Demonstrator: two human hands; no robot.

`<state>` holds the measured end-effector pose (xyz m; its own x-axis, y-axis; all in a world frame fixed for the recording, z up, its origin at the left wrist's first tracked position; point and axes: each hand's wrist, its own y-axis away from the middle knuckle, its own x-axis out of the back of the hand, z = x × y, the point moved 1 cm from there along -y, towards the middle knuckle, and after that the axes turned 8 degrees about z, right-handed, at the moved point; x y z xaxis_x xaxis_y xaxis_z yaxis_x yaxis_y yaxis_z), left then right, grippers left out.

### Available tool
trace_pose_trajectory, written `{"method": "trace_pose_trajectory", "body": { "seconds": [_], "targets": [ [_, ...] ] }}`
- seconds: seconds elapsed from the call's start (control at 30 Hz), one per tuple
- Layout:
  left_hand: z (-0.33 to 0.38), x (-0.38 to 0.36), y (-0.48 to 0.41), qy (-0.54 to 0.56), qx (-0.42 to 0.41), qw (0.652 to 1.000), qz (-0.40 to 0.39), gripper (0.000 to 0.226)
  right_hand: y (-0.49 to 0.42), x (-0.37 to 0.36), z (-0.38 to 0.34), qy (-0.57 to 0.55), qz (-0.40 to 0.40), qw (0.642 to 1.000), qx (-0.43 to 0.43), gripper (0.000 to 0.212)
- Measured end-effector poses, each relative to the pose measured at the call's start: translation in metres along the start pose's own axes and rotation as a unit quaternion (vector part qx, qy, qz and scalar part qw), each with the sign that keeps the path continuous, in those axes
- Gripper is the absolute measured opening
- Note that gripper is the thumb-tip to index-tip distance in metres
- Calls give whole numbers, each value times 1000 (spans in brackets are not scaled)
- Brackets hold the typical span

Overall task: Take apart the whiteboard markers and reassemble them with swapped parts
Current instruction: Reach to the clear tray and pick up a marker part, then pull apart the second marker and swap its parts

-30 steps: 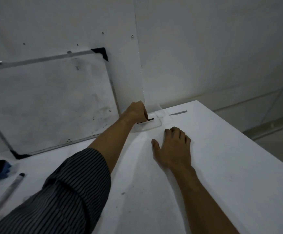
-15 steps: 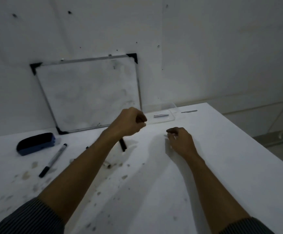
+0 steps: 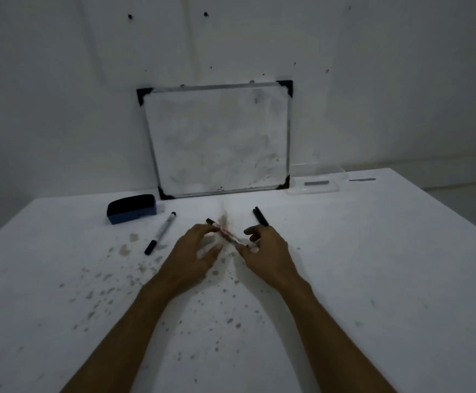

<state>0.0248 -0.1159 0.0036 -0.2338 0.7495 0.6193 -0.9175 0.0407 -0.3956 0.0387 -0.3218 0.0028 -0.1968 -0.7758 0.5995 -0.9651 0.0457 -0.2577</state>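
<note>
Marker (image 3: 227, 233) with a red-printed label lies slanted between the two hands, low over the desk (image 3: 373, 279), its black end pointing away to the left and its near end at the right hand's fingers. To do this step well, I judge each hand should pinch its own end firmly, close to the seam, and pull straight along the barrel with a slight twist (a bent pull could snap the tip or fling the cap). Keeping it low over the desk means a loose part cannot roll far.

The left hand (image 3: 194, 256) is spread, fingers (image 3: 202, 229) only loosely curled, their tips touching the marker's far half; the thumb stands apart below it, so this is a light hold at most, not a clamp. The right hand (image 3: 265, 251) is more closed: thumb and forefinger meet on the near end, gripping it, while the other fingers curl behind.

Just beyond the right hand lies a black piece (image 3: 260, 216), cap or barrel I cannot tell. Left of the left hand lies a second marker (image 3: 161, 233), whole, with an eraser (image 3: 132, 212) farther out.
</note>
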Motion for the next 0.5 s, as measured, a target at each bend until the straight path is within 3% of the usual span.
{"method": "trace_pose_trajectory", "body": {
  "seconds": [0.17, 0.3, 0.5],
  "targets": [
    [-8, -3, 1, -41, -62, 996, 41, 49, 2, -14, 1, 83, 40, 995, 38, 29],
    [-4, -8, -1, -96, -146, 982, 78, 52, 7, -4, -3, -10, 29, 999, 32, 26],
    [4, -16, -4, -115, -208, 963, 127, 38, 11, 19, -3, -103, 12, 994, 24, 23]
  ]
}}
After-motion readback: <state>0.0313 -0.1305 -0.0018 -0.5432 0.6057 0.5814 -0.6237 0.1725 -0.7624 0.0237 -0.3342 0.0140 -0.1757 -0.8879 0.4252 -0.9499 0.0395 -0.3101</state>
